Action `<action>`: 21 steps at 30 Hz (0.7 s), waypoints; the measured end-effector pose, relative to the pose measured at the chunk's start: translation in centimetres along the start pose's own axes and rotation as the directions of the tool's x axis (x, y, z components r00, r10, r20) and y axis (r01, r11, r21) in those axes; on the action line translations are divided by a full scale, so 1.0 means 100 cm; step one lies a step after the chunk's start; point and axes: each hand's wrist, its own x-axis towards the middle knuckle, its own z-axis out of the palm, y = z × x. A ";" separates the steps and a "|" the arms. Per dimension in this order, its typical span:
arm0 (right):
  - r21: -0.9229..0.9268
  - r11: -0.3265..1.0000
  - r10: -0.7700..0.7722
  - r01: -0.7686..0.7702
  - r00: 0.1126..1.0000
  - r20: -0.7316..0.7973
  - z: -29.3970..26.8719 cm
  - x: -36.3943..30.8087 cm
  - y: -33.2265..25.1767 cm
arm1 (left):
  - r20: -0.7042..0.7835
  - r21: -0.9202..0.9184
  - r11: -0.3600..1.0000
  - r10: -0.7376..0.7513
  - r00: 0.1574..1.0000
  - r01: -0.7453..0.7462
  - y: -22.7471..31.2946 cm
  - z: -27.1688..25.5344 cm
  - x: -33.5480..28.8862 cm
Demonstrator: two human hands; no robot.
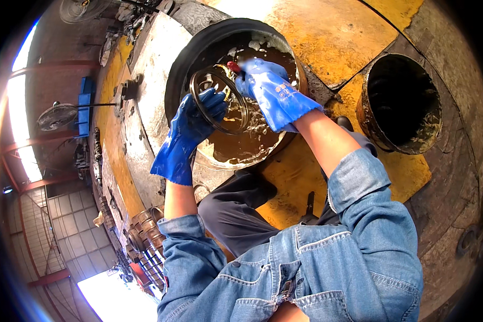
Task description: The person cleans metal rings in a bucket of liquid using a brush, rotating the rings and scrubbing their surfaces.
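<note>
My left hand (194, 119), in a blue rubber glove, is closed on the lower left side of a thin metal ring (245, 116). The ring is tilted above a wide round tub (178, 72) with a dark rim. Murky brown liquid (225, 148) with whitish foam (258, 44) fills the tub's lower part. My right hand (264, 80), gloved in blue too, is closed at the ring's upper right. A small red piece (233, 67) sticks out by its fingers; the rest of that item is hidden, so its kind is unclear.
A dirty open drum (366, 115) stands to the right of the tub. Worn yellow plates (333, 32) cover parts of the floor. At left are a pedestal fan (58, 117), a blue cabinet (84, 104) and stacked metal parts (145, 228).
</note>
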 end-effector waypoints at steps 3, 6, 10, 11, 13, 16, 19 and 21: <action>0.090 0.990 0.112 -0.109 0.993 -0.024 0.021 -0.028 -0.022 | 0.011 -0.091 0.994 0.063 0.998 -0.062 -0.004 0.008 -0.002; -0.925 0.324 -0.079 0.197 0.980 0.181 0.045 -0.064 -0.061 | -0.037 -0.199 0.973 0.110 0.993 -0.115 -0.010 0.012 -0.008; -0.881 0.384 -0.102 0.277 0.961 0.258 0.042 -0.057 -0.054 | -0.051 -0.301 0.945 0.114 0.992 -0.125 -0.023 0.013 0.008; -0.851 0.424 -0.115 0.308 0.951 0.287 0.042 -0.054 -0.048 | -0.079 -0.281 0.952 0.105 0.991 -0.123 -0.026 0.010 0.007; -0.871 0.385 -0.094 0.305 0.952 0.292 0.054 -0.081 -0.049 | -0.147 -0.247 0.961 0.092 0.985 -0.126 -0.035 0.000 -0.001; -0.922 0.270 -0.057 0.276 0.961 0.270 0.050 -0.068 -0.038 | -0.163 -0.123 0.988 0.071 0.984 -0.092 -0.048 -0.001 0.000; -0.971 -0.009 -0.268 0.240 0.935 0.233 0.023 -0.016 -0.007 | -0.122 -0.281 0.951 0.097 0.988 -0.128 -0.065 0.008 -0.004; -0.970 0.065 -0.318 0.236 0.926 0.204 -0.002 -0.009 0.006 | -0.092 -0.471 0.871 0.106 0.990 -0.137 -0.077 0.007 -0.009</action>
